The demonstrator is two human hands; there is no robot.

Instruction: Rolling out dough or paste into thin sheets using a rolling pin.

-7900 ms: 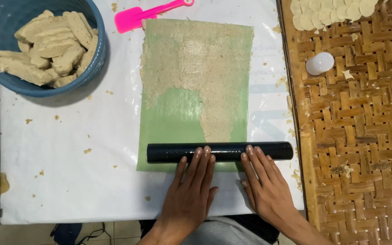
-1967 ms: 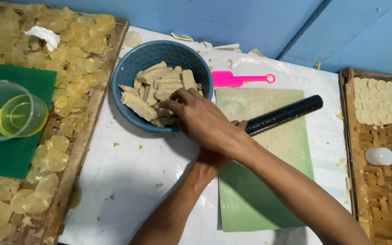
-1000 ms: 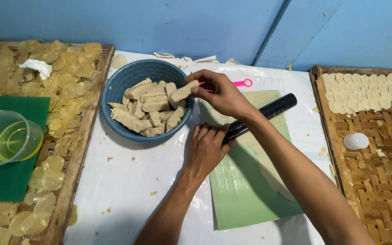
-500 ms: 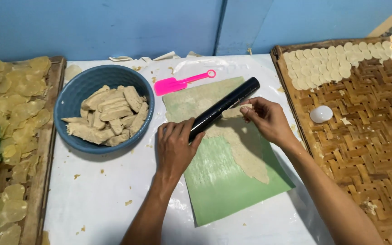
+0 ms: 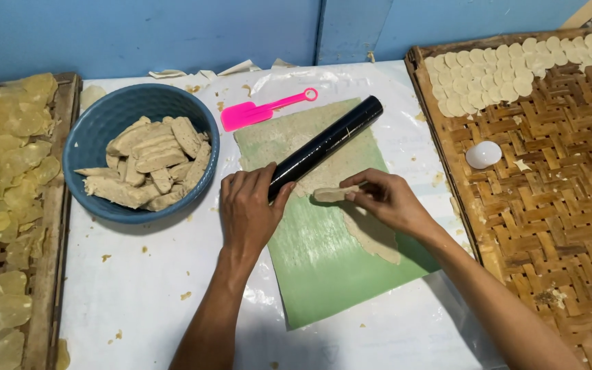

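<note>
The right hand (image 5: 388, 200) pinches a strip of tan dough (image 5: 334, 194) between fingertips and thumb, laying it on the green mat (image 5: 330, 260), while the left hand (image 5: 249, 209) rests nearly flat, fingers against the near end of the black rolling pin (image 5: 327, 145) lying slantwise across the mat. To the left sits a blue bowl (image 5: 97, 130) of dough pieces, a pink spatula (image 5: 262, 111) lies behind, and a woven tray (image 5: 549, 199) stands to the right.

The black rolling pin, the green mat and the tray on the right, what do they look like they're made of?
The black rolling pin, under the left hand, looks like glossy plastic or a film-wrapped tube: it shows bright highlights. The green mat seems thin matte plastic sheet, flat and smooth. The tray on the right looks like woven bamboo strips, going by its herringbone weave and brown, dry finish.
</note>
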